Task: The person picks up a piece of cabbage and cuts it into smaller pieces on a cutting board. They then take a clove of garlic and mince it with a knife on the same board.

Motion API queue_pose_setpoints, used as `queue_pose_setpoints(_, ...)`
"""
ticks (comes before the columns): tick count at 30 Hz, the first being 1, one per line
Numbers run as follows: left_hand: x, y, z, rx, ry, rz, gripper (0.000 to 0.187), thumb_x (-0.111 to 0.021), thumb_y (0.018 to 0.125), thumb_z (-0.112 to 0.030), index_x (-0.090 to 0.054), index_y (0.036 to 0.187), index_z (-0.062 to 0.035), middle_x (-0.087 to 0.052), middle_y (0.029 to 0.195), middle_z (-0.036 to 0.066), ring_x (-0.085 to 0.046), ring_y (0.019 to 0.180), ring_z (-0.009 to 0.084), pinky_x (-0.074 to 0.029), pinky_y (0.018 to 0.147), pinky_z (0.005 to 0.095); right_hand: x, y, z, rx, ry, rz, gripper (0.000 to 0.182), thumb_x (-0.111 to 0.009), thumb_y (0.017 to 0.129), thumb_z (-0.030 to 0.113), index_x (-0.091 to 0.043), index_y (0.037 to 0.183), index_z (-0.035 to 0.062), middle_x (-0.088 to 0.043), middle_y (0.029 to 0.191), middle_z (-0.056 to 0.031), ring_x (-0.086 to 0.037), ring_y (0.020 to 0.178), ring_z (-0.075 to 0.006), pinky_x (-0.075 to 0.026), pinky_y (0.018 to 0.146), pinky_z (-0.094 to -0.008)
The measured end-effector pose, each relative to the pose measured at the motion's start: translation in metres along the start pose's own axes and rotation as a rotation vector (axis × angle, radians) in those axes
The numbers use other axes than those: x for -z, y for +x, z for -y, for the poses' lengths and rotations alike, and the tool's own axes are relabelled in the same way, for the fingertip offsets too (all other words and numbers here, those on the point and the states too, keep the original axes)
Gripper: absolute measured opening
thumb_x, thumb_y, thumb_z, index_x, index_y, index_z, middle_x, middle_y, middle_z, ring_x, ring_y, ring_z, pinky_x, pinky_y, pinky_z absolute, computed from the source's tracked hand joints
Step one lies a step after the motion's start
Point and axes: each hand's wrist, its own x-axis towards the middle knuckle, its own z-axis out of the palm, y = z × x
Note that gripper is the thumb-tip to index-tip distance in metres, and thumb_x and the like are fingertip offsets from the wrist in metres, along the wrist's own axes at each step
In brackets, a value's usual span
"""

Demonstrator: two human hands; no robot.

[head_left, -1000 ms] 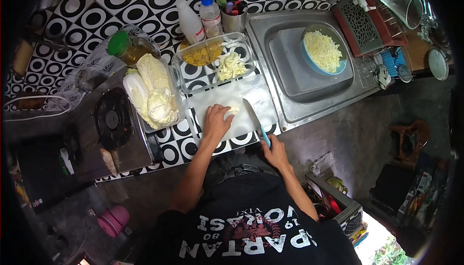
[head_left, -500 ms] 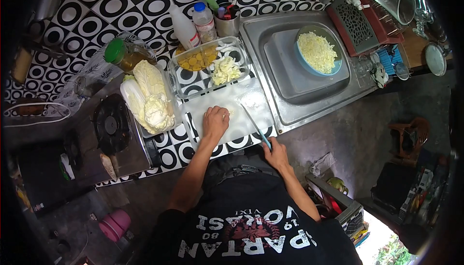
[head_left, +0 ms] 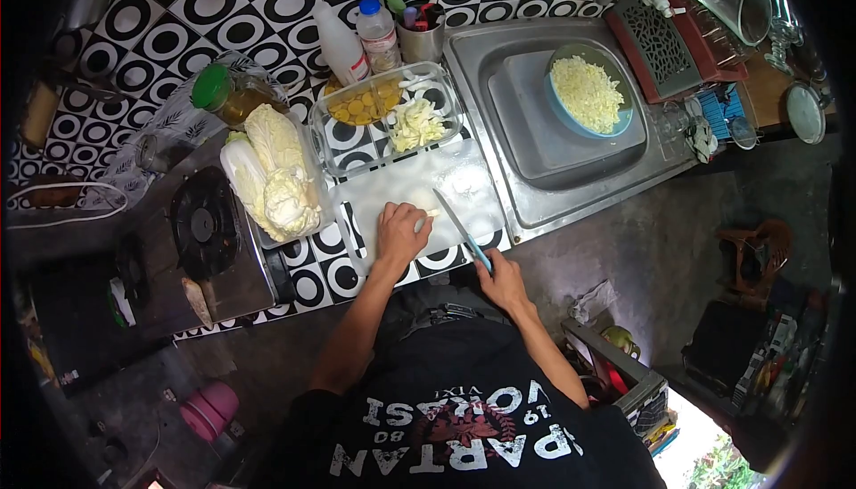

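My right hand (head_left: 505,284) grips a knife (head_left: 456,221) by its light blue handle, the blade slanting away over a whitish cutting board (head_left: 370,193). My left hand (head_left: 403,234) rests on the board with curled fingers, pressing a small pale vegetable piece (head_left: 433,213) whose kind I cannot make out. The blade lies just right of that piece. Behind the board, a clear rectangular container (head_left: 343,166) holds pale cut vegetable pieces (head_left: 417,125) and orange-yellow slices (head_left: 366,102). To the left, whole napa cabbages (head_left: 276,172) fill another clear container.
A blue bowl of chopped pale vegetable (head_left: 586,97) stands in the steel sink (head_left: 526,188) at right. A gas stove (head_left: 239,288) is at left. Bottles (head_left: 379,34), a metal utensil cup (head_left: 421,43) and a green-lidded jar (head_left: 214,90) line the back.
The knife and my right hand have shifted left, bringing the blade close to the pale piece. My left hand has moved slightly toward my body, its fingers still curled.
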Motion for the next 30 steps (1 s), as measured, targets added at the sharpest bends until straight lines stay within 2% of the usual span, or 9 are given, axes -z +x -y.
queue_pose_setpoints(4, 0.0, 0.009, -0.004, 0.015, -0.026, -0.01, 0.01, -0.069, 0.071, -0.017, -0.071, 0.078, -0.0108, -0.06, 0.078, 0.003, -0.052, 0.083, 0.024, -0.041, 0.074, 0.0362, 0.0, 0.002, 0.007, 0.014, -0.047, 0.01, 0.02, -0.056, 0.086, 0.02, -0.057, 0.095, 0.0028, -0.062, 0.074, -0.0244, -0.06, 0.075, -0.0431, -0.046, 0.068, -0.0478)
queue_pose_setpoints(7, -0.004, 0.01, -0.003, 0.025, -0.009, 0.078, 0.009, -0.069, 0.071, -0.016, -0.071, 0.078, -0.0111, -0.059, 0.077, 0.004, -0.052, 0.081, 0.0241, -0.041, 0.073, 0.0363, -0.002, 0.005, 0.013, 0.029, -0.056, 0.02, 0.021, -0.056, 0.086, 0.02, -0.057, 0.095, 0.0012, -0.062, 0.074, -0.025, -0.06, 0.075, -0.0433, -0.046, 0.069, -0.0483)
queue_pose_setpoints(18, -0.012, 0.007, 0.003, 0.037, -0.088, 0.059, 0.011, -0.068, 0.071, -0.014, -0.072, 0.081, -0.0128, -0.059, 0.078, 0.004, -0.052, 0.077, 0.0243, -0.041, 0.07, 0.0367, 0.012, 0.006, 0.042, 0.051, -0.205, 0.055, 0.021, -0.052, 0.088, 0.021, -0.058, 0.093, 0.0008, -0.061, 0.074, -0.0266, -0.058, 0.073, -0.0452, -0.046, 0.066, -0.0519)
queue_pose_setpoints(25, -0.011, 0.008, 0.0, 0.068, -0.092, 0.068, 0.009, -0.068, 0.072, -0.015, -0.072, 0.08, -0.0137, -0.058, 0.08, 0.003, -0.052, 0.079, 0.024, -0.041, 0.071, 0.0364, 0.002, 0.003, 0.033, 0.114, -0.272, 0.034, 0.017, -0.052, 0.088, 0.017, -0.054, 0.085, 0.0006, -0.059, 0.07, -0.0255, -0.058, 0.07, -0.045, -0.045, 0.062, -0.0522)
queue_pose_setpoints(30, -0.011, 0.009, 0.001, 0.081, -0.104, 0.078, 0.009, -0.069, 0.071, -0.013, -0.072, 0.079, -0.0131, -0.058, 0.08, 0.003, -0.052, 0.079, 0.0243, -0.041, 0.072, 0.0367, -0.014, 0.0, 0.009, 0.169, -0.345, -0.004, 0.013, -0.052, 0.086, 0.012, -0.046, 0.088, 0.0012, -0.06, 0.078, -0.0248, -0.059, 0.074, -0.0444, -0.046, 0.063, -0.053)
